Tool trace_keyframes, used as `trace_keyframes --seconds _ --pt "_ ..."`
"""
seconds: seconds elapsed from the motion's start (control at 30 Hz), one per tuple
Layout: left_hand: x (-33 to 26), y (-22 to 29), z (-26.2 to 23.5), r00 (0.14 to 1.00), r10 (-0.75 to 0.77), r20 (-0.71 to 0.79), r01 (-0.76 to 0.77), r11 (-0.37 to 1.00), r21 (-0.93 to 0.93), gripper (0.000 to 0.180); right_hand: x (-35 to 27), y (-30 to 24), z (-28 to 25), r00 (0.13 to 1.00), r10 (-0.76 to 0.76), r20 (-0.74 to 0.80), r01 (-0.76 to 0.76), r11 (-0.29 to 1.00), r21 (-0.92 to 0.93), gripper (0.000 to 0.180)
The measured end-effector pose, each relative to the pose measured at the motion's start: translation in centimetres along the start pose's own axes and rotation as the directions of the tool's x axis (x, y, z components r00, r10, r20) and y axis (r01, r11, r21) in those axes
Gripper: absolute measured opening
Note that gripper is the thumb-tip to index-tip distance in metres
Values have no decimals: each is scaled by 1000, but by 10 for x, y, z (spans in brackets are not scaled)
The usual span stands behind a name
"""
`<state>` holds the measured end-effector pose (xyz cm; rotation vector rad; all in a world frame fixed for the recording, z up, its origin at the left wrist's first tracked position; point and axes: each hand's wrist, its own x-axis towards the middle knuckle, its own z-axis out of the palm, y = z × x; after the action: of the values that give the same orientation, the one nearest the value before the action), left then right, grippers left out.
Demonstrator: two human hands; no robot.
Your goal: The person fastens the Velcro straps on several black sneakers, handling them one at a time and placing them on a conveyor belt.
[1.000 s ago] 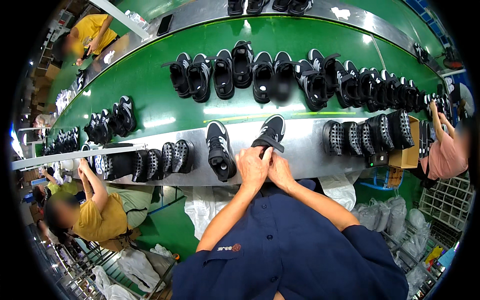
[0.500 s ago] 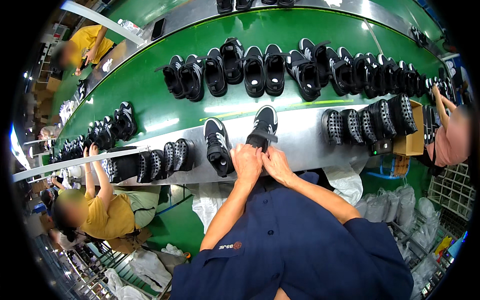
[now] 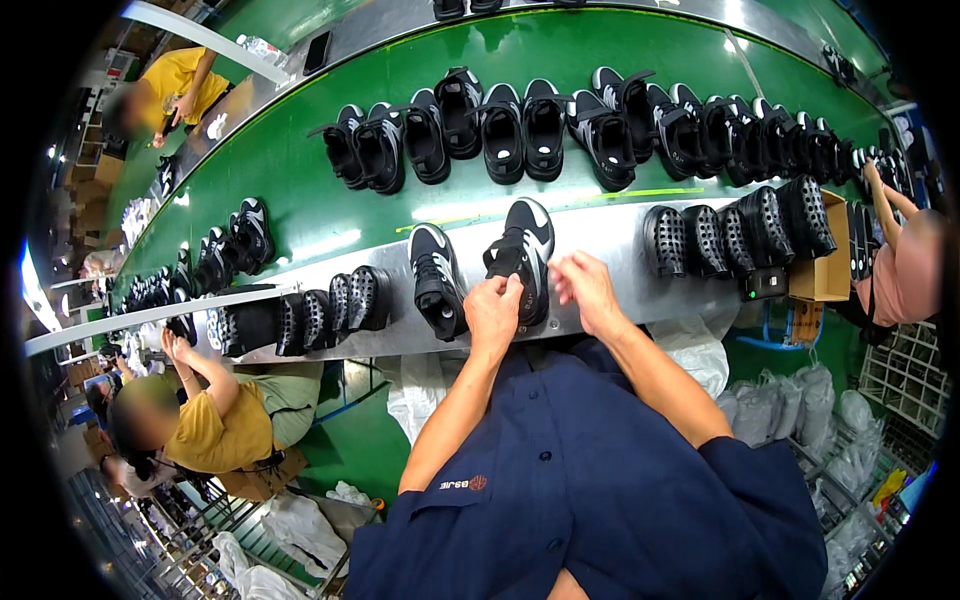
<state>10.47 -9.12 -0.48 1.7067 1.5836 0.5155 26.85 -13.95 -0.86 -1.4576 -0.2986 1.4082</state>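
A black sneaker with a grey-white toe [image 3: 535, 240] sits on the metal ledge in front of me, toe pointing away. My left hand [image 3: 493, 315] is closed in a pinch at its strap and opening, covering part of the heel end. Just right of that shoe, my right hand [image 3: 590, 292] hovers with its fingers loosely apart, holding nothing. A matching sneaker [image 3: 433, 275] stands to the left, its strap across the top, and no hand touches it.
A row of black sneakers [image 3: 503, 130] stands on the green conveyor belt [image 3: 330, 215]. Black studded shoe-shaped forms [image 3: 765, 235] line the ledge's right, with more [image 3: 340, 305] leftward. An open cardboard box [image 3: 828, 245] stands at right. Co-workers [image 3: 215, 430] work on both sides.
My right hand has let go of the sneaker and moved right. The strap that stuck out rightward no longer does. My left hand stays at the shoe, which has turned slightly.
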Motion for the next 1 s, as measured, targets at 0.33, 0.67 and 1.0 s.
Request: trace_keyframes --seconds 0.33,0.67,1.0 --pt "-4 -10 7 981 -188 44 193 942 -276 35 18 -31 30 987 93 130 -97 995 21 14" --pt "-9 -25 19 932 -360 48 347 843 -411 36 0 15 7 976 218 -10 -218 974 -54 15" --pt "-11 -20 21 983 -181 -13 168 936 -310 28 15 46 4 999 0 -43 -25 822 -569 34"
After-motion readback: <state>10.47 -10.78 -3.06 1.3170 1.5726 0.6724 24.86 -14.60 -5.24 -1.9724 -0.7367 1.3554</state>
